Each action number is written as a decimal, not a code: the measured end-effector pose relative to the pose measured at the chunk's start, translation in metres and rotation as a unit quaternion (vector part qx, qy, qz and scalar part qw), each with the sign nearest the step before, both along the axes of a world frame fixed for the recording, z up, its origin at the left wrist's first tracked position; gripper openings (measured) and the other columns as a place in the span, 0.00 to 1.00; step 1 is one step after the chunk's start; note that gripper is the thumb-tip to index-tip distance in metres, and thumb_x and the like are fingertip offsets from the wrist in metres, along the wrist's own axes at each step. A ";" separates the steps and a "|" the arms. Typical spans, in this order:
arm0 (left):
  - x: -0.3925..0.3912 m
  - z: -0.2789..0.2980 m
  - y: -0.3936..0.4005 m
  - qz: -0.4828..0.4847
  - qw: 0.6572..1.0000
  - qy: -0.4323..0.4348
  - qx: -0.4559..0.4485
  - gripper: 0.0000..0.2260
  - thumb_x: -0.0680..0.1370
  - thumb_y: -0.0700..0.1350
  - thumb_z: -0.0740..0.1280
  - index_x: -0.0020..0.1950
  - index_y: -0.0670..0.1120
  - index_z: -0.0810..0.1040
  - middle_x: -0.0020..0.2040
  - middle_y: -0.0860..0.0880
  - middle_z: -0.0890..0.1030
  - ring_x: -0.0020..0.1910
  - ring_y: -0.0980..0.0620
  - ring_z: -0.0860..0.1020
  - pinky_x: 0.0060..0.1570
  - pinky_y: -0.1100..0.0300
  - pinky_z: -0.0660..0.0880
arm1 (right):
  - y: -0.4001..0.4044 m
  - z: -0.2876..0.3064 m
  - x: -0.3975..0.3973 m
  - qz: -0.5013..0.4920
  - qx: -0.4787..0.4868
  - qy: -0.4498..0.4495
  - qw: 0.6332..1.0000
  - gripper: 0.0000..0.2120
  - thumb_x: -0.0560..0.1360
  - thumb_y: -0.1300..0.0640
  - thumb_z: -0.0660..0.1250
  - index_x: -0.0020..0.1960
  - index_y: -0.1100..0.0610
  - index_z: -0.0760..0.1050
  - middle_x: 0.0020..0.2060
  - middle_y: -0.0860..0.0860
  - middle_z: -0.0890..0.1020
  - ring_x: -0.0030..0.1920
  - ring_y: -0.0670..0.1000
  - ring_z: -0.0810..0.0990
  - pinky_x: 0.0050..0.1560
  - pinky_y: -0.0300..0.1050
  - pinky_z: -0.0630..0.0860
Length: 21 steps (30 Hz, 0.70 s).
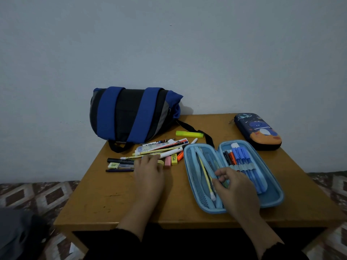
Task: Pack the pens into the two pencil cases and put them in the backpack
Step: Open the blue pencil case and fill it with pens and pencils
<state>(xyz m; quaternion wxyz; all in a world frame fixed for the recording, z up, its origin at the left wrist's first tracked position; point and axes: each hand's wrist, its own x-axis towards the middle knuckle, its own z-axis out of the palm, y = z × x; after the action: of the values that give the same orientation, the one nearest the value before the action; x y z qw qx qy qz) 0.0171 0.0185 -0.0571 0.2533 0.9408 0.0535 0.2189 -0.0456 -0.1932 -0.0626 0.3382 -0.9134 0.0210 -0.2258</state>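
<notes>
Two pencil cases lie on a small wooden table (105, 194). One, a light blue case (272, 196), is spread open flat near the front right, its mesh pocket on the left half and a row of elastic loops on the right half. Several blue pens (244, 162), with a red and a black one beside them, stand tucked in those loops. A pale yellow pen (205, 175) lies slanted in the mesh side. The second case (260, 131), dark blue with a cartoon print, sits zipped closed at the far right corner, apart from the open one.

The right hand (234, 186) hovers over the middle of the open case with its fingers curled, pinching a thin pen-like thing at the fingertips; which one it is cannot be told.

The left hand (149, 169) lies with relaxed, fairly straight fingers on the near edge of a loose pile of pens (159, 149) and highlighters left of the open case, gripping nothing clearly.

A yellow-green highlighter (189, 134) lies alone behind the pile. The blue and black backpack (129, 113) rests on its side at the table's far left edge against the wall (169, 44).
</notes>
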 end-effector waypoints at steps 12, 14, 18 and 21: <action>0.010 0.011 0.006 -0.056 0.998 -0.018 -0.017 0.09 0.78 0.45 0.66 0.57 0.49 0.79 0.56 0.52 0.78 0.59 0.52 0.70 0.53 0.59 0.69 | 0.001 0.001 -0.001 0.003 0.004 0.000 1.000 0.05 0.73 0.54 0.70 0.48 0.48 0.76 0.35 0.42 0.77 0.40 0.43 0.74 0.40 0.42 0.70; 0.003 0.019 -0.006 -0.121 0.991 -0.015 -0.061 0.07 0.76 0.45 0.68 0.54 0.51 0.80 0.51 0.57 0.78 0.57 0.54 0.71 0.53 0.59 0.70 | 0.001 0.001 0.000 0.005 0.003 -0.001 1.000 0.05 0.74 0.54 0.69 0.49 0.48 0.76 0.35 0.42 0.77 0.39 0.43 0.73 0.40 0.41 0.68; -0.016 0.033 -0.031 -0.270 0.961 0.047 -0.045 0.07 0.75 0.47 0.70 0.52 0.54 0.80 0.45 0.64 0.68 0.54 0.60 0.66 0.55 0.61 0.68 | 0.001 0.001 -0.001 0.005 0.004 -0.002 1.000 0.06 0.74 0.54 0.69 0.49 0.49 0.76 0.34 0.42 0.77 0.38 0.41 0.72 0.36 0.37 0.64; -0.017 0.031 -0.039 -0.331 0.938 0.088 0.053 0.08 0.75 0.49 0.70 0.53 0.57 0.78 0.50 0.59 0.68 0.55 0.58 0.68 0.56 0.60 0.70 | -0.001 0.001 -0.001 0.008 0.004 0.004 1.000 0.06 0.74 0.53 0.69 0.50 0.48 0.75 0.35 0.42 0.77 0.39 0.41 0.72 0.37 0.36 0.64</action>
<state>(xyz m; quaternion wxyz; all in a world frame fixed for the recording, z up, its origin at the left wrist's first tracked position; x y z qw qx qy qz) 0.0003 -0.0210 -0.0266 0.2557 0.9329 -0.2500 0.0414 -0.0471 -0.1938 -0.0616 0.3439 -0.9128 0.0159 -0.2197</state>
